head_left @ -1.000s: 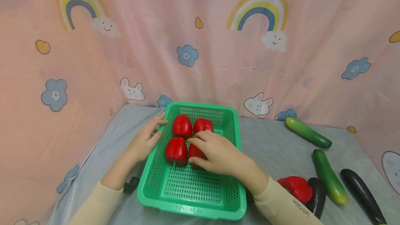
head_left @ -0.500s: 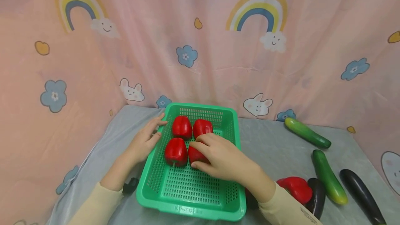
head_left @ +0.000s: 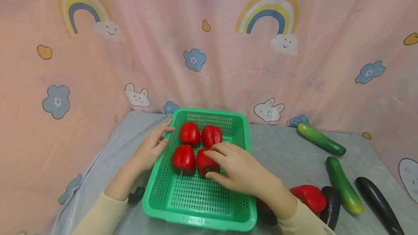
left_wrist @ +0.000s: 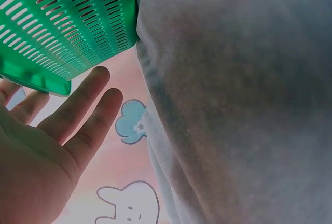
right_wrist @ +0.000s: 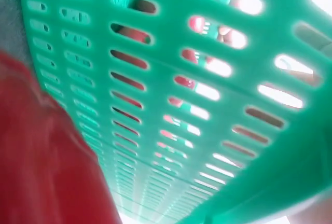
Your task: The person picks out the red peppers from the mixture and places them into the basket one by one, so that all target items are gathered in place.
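Note:
Inside the green plastic basket (head_left: 199, 222) sit several red bell peppers: a back left pepper (head_left: 189, 133), a back right pepper (head_left: 211, 134), a front left pepper (head_left: 183, 159) and a front right pepper (head_left: 204, 163). My right hand (head_left: 236, 168) hovers at the right side of the front right pepper, its fingers loosely bent and spread, fingertips right by the pepper. My left hand (head_left: 150, 151) rests along the basket's left rim with its fingers extended. In the left wrist view, those straight fingers (left_wrist: 85, 115) reach beside the slotted basket wall (left_wrist: 78, 22).
Right of the basket on the grey cloth (head_left: 277, 155) lie another red pepper (head_left: 309, 197), a dark eggplant (head_left: 330, 206), a longer eggplant (head_left: 378, 204) and two green cucumbers, one at the back (head_left: 321, 139) and one nearer (head_left: 344, 184). A pink patterned curtain (head_left: 228, 64) stands behind.
My right hand has drawn back slightly to the right and toward me, uncovering more of the front right pepper, which stays in the basket. The left hand has stayed at the rim.

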Motion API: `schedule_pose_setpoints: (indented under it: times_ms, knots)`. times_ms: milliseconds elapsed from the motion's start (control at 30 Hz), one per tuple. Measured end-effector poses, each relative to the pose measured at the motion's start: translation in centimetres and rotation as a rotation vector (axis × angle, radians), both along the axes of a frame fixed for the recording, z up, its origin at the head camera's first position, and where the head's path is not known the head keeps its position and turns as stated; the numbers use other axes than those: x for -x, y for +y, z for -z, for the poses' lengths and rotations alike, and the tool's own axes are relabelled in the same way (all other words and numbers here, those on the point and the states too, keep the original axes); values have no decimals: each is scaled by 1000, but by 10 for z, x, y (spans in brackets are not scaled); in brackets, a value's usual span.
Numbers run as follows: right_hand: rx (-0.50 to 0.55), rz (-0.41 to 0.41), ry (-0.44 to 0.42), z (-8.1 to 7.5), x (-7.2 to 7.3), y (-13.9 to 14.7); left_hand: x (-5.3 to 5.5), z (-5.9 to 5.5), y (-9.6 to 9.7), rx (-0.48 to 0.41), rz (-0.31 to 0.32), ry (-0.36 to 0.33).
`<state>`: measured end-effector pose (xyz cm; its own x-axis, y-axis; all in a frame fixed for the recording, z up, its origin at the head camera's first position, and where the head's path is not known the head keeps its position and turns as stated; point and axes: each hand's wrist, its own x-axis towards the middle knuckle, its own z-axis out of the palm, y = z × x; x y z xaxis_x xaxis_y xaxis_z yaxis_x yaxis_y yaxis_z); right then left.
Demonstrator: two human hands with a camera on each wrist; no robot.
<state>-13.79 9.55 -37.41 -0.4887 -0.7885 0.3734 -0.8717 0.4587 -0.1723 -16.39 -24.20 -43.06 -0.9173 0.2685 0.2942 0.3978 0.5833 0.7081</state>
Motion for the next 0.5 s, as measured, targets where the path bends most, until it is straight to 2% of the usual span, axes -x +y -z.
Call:
schedule_pose_setpoints:
  times_ms: [500]
  knots:
    - [26,48,6,3,-5,16,0,1,1,-9,-1,6]
